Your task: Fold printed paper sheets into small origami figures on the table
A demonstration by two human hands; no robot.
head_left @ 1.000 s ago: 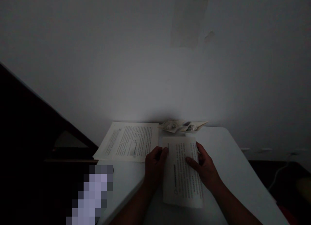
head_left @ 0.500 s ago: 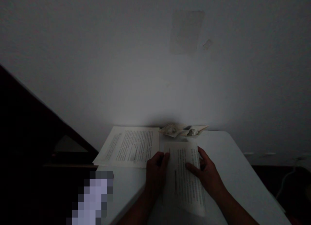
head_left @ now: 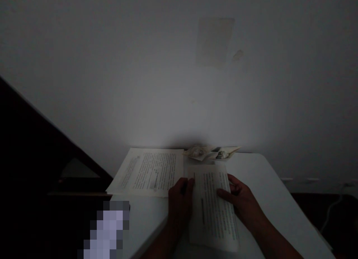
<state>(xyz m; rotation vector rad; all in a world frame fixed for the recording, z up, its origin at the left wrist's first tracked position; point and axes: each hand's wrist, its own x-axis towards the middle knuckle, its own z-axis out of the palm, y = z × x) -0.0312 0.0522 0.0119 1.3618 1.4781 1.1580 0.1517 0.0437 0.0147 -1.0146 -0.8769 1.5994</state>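
A narrow folded sheet of printed paper (head_left: 212,210) lies lengthwise on the white table (head_left: 268,192) in dim light. My left hand (head_left: 180,201) rests against its left edge, fingers curled on the fold. My right hand (head_left: 242,199) lies on its right side, index finger pressed flat on the printed face, the other fingers bent at the edge. Both hands hold the sheet down.
An open stack of printed pages (head_left: 151,171) lies to the left, overhanging the table's corner. Two small folded paper pieces (head_left: 211,152) sit at the back against the grey wall. Dark furniture fills the left side. A blurred bright patch (head_left: 107,229) shows at lower left.
The sheet's right side, lifted and curling half a second ago, now lies flat. My right hand has slid slightly toward me along it. The left hand has stayed put.
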